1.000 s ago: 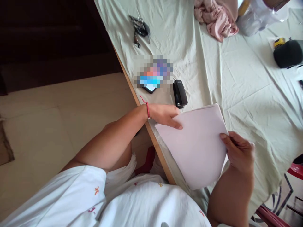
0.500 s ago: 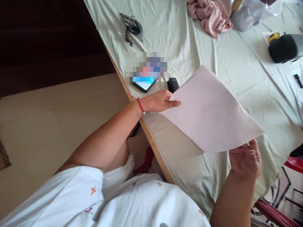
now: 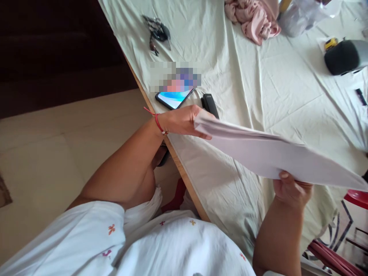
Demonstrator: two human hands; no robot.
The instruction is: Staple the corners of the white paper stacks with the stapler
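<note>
Several white paper sheets (image 3: 253, 155) are held together in the air above the cloth-covered table, tilted so that their layered long edge shows. My left hand (image 3: 186, 120), with a red string on its wrist, is closed around their left end, thumb in front. Along the lower edge, my right hand (image 3: 291, 189) grips the sheets with its thumb on the near face; its other fingers are partly hidden behind them. Just beyond my left hand lies a black stapler-like object (image 3: 210, 105), and past it a phone (image 3: 175, 99) with a lit screen, partly blurred out.
A pale cloth (image 3: 284, 84) covers the table, whose wooden edge (image 3: 184, 172) runs near my body. Dark sunglasses (image 3: 159, 33) lie at the far left. Farther back are a pink cloth (image 3: 254, 19), a plastic bag (image 3: 300, 17), a yellow tape measure (image 3: 331, 44) and a black-and-grey case (image 3: 342, 57).
The sheets have tipped from broad face up to a steep slant, their far edge lowered and their right end swung farther right. My right thumb has come onto their near face.
</note>
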